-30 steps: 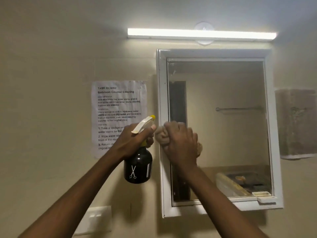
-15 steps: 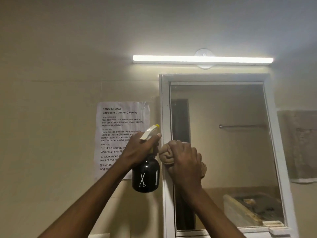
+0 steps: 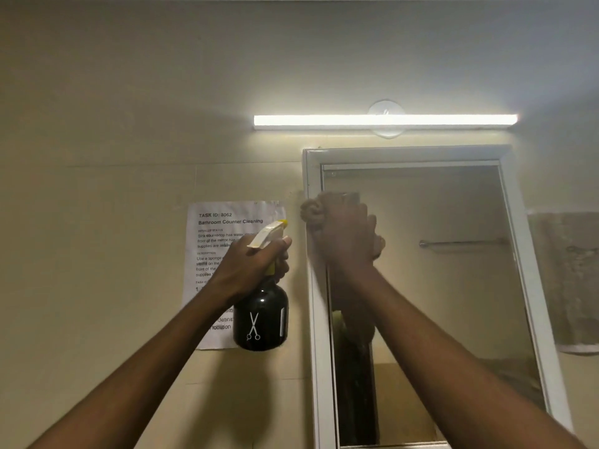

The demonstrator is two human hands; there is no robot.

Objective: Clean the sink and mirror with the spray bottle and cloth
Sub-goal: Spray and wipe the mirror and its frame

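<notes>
- Our right hand (image 3: pixel 345 233) was closed around a bunched brown cloth (image 3: pixel 312 209), pressing it against the upper left corner of the mirror (image 3: pixel 437 286), where the glass meets the white frame (image 3: pixel 311 176).
- Our left hand (image 3: pixel 256 259) gripped the neck of the spray bottle (image 3: pixel 261 319), thumb lying along the white-and-yellow trigger head, the bottle hanging upright just left of the mirror and in front of the paper notice (image 3: pixel 223 241).
- The sink was out of view, so we could not tell its state.
- What we judged could go wrong: with the cloth riding the frame edge, the wad might catch on the lip and slip from our fingers; the dangling bottle could knock the frame or the wall if that arm drifted; a stray squeeze would wet the notice (it sat right behind the nozzle).
- Writing we could read: "TASK ID: 8062" and "Bathroom Counter Cleaning" on the notice; smaller lines were partly hidden or blurred. The black bottle bore a white scissors mark, no brand name legible.
- A strip light (image 3: pixel 385 120) glowed above the mirror.
</notes>
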